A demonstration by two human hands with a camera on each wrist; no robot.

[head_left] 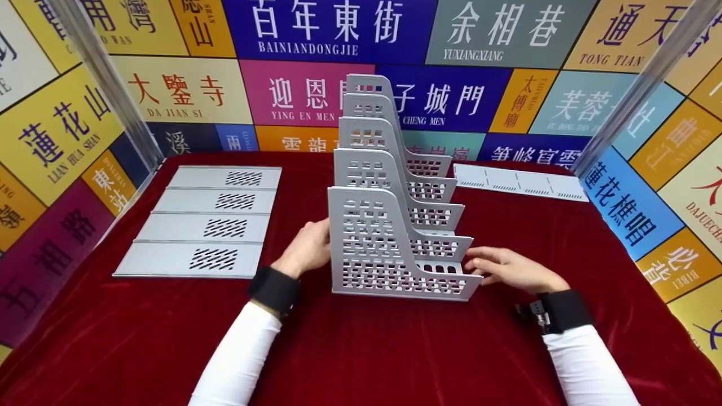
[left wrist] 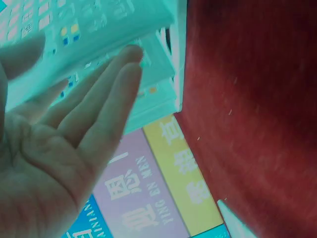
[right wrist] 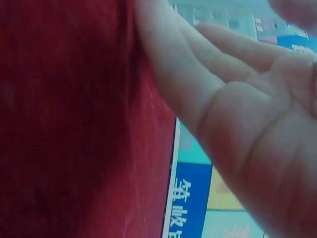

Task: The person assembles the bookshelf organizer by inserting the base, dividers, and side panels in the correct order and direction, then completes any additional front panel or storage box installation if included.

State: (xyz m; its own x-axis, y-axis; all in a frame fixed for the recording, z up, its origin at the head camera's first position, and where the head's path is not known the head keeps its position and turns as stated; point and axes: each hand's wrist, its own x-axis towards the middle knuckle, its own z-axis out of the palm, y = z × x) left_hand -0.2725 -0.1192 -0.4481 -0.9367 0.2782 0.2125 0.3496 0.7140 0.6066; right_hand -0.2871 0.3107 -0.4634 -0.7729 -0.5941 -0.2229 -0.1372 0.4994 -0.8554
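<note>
A grey plastic file rack (head_left: 372,242) with several upright, perforated dividers stands in the middle of the red cloth, its low ends facing right. At its tall left side is my left hand (head_left: 309,248), with the fingertips hidden behind the nearest panel. The left wrist view shows that hand (left wrist: 74,134) with fairly straight fingers beside the panels (left wrist: 148,64). My right hand (head_left: 510,268) is at the low right end of the rack, fingers loosely bent right by its edge. In the right wrist view the right hand (right wrist: 237,104) has its fingers extended low over the cloth.
Several flat grey panels (head_left: 197,228) with slotted patches lie in a column on the left. A long light-coloured strip (head_left: 522,182) lies at the back right. Printed sign walls (head_left: 186,90) and clear corner posts (head_left: 620,101) enclose the red cloth (head_left: 366,349).
</note>
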